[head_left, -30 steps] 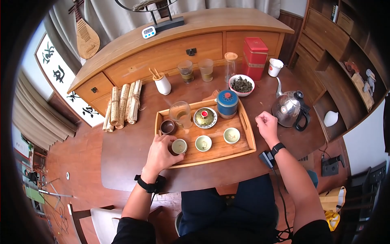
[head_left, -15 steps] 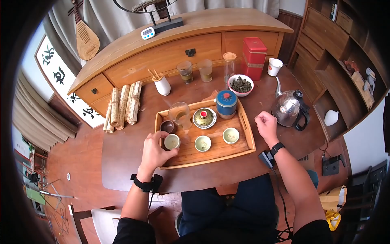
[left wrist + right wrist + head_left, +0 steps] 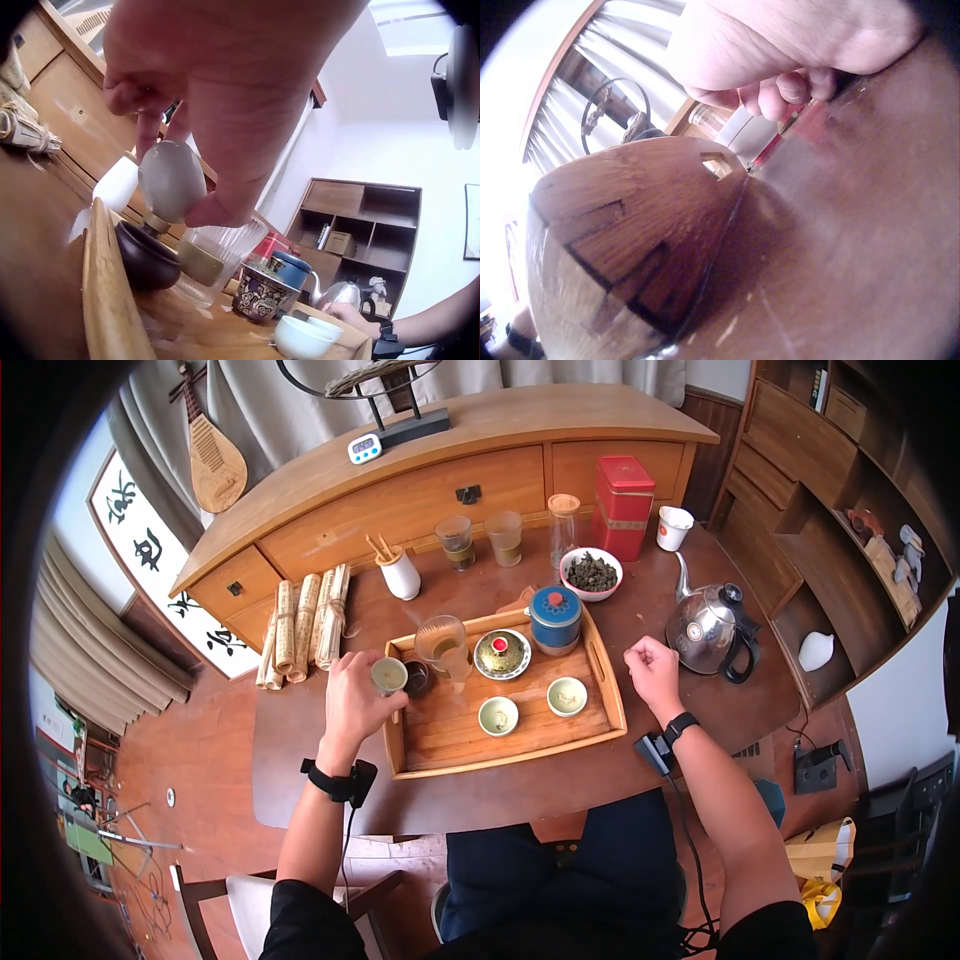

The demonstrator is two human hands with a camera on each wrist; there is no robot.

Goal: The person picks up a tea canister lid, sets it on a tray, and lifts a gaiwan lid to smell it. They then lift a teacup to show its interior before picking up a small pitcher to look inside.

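Observation:
My left hand (image 3: 349,698) grips a small pale green teacup (image 3: 389,676) by its sides, raised over the left edge of the wooden tray (image 3: 440,752). Seen from the left wrist, the cup's rounded underside (image 3: 171,184) hangs between thumb and fingers, above a small dark brown cup (image 3: 148,261). Two matching teacups, a middle one (image 3: 498,716) and a right one (image 3: 567,697), stand on the tray with pale liquid inside. My right hand (image 3: 652,672) rests on the table right of the tray, fingers loosely curled round nothing.
A glass pitcher (image 3: 442,643), a lidded gaiwan (image 3: 502,655) and a blue canister (image 3: 555,621) share the tray. Right of it stands a steel kettle (image 3: 704,626); behind are a bowl of tea leaves (image 3: 591,575) and a red tin (image 3: 624,510). Bamboo scrolls (image 3: 306,625) lie to the left.
My left hand has lifted the teacup from the tray's front left and carried it left and back, beside the dark cup. The right hand has stayed in place.

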